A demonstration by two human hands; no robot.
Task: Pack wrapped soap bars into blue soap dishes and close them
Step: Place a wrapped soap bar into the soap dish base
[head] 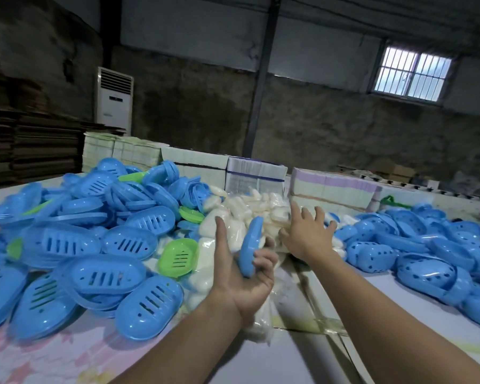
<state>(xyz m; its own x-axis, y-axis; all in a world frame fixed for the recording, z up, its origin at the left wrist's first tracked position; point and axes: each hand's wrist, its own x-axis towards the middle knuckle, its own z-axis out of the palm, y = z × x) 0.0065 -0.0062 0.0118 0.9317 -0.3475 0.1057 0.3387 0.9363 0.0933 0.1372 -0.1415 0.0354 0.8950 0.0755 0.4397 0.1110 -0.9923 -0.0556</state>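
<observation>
My left hand (243, 275) grips a blue soap dish (250, 246) held on edge, palm up, above the pile of wrapped white soap bars (241, 209). To its right, my right hand (306, 231) reaches over the soap bars with fingers spread and holds nothing. A big heap of slotted blue soap dishes (100, 234) covers the table's left side. A second heap of blue dishes with round holes (416, 245) lies on the right.
A few green dishes (178, 257) lie mixed into the left heap. Stacks of flat printed cartons (255, 173) line the far edge of the table (67, 353). A white floor air conditioner (114, 98) stands by the back wall.
</observation>
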